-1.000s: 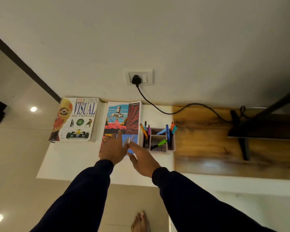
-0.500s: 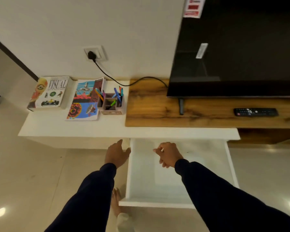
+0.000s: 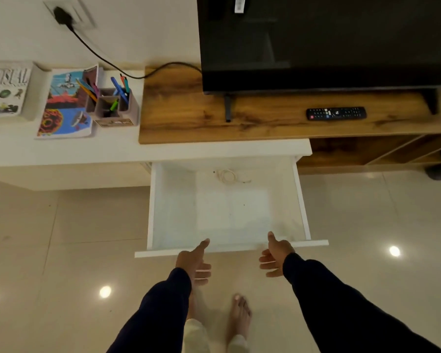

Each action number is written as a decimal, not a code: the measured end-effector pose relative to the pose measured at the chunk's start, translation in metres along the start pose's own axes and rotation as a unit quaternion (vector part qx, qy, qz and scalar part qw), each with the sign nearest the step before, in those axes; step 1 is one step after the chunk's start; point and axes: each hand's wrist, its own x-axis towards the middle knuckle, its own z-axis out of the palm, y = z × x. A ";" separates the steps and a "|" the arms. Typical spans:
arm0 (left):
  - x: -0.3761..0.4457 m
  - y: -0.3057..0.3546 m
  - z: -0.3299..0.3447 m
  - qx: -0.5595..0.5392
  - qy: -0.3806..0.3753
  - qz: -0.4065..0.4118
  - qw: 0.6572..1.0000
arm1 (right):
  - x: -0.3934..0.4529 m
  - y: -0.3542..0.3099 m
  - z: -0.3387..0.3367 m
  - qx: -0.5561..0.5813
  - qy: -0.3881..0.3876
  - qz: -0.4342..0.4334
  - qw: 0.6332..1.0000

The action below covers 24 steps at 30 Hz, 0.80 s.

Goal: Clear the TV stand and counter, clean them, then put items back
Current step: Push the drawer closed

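A white drawer point(image 3: 152, 212) stands pulled out below the white counter point(image 3: 61, 151). Inside it lies only a small coiled white cable point(image 3: 228, 175). My left hand point(image 3: 192, 263) and my right hand point(image 3: 275, 256) are at the drawer front point(image 3: 239, 248), each with its thumb hooked over the top edge and its fingers curled on the outer face. On the counter lie a visual dictionary point(image 3: 5, 90) and a colourful magazine point(image 3: 64, 105), with a pen holder point(image 3: 112, 110) full of pens beside them. A black remote point(image 3: 336, 113) lies on the wooden TV stand top point(image 3: 189, 115).
A black TV point(image 3: 316, 42) stands on the wooden top, its power cord running left to a wall socket point(image 3: 61, 15). Open wooden shelves point(image 3: 379, 154) sit at the right. My bare feet point(image 3: 239, 314) stand on glossy tiles just before the drawer.
My hands left the magazine on the counter, passed over the open drawer and came back to its front edge. The view turned right and down, closer to the drawer.
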 end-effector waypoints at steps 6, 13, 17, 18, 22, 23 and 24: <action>0.007 -0.012 0.002 0.038 0.026 0.179 0.983 | 0.028 0.009 0.007 0.322 -0.062 -0.014 0.945; 0.008 0.005 -0.002 0.068 0.008 0.268 0.961 | 0.027 -0.006 0.004 0.364 -0.102 -0.062 0.924; 0.016 0.020 -0.007 0.041 -0.019 0.259 0.965 | 0.032 -0.025 0.004 0.380 -0.108 -0.067 0.916; 0.018 0.024 -0.008 0.047 -0.019 0.261 0.964 | 0.034 -0.029 0.004 0.386 -0.109 -0.071 0.913; 0.031 0.047 -0.009 0.011 -0.026 0.258 0.966 | 0.042 -0.052 0.002 0.387 -0.120 -0.076 0.911; 0.035 0.054 -0.008 -0.015 -0.030 0.243 0.969 | 0.042 -0.060 0.002 0.386 -0.121 -0.077 0.911; 0.036 0.061 -0.007 -0.048 -0.032 0.230 0.972 | 0.044 -0.066 0.002 0.383 -0.122 -0.077 0.912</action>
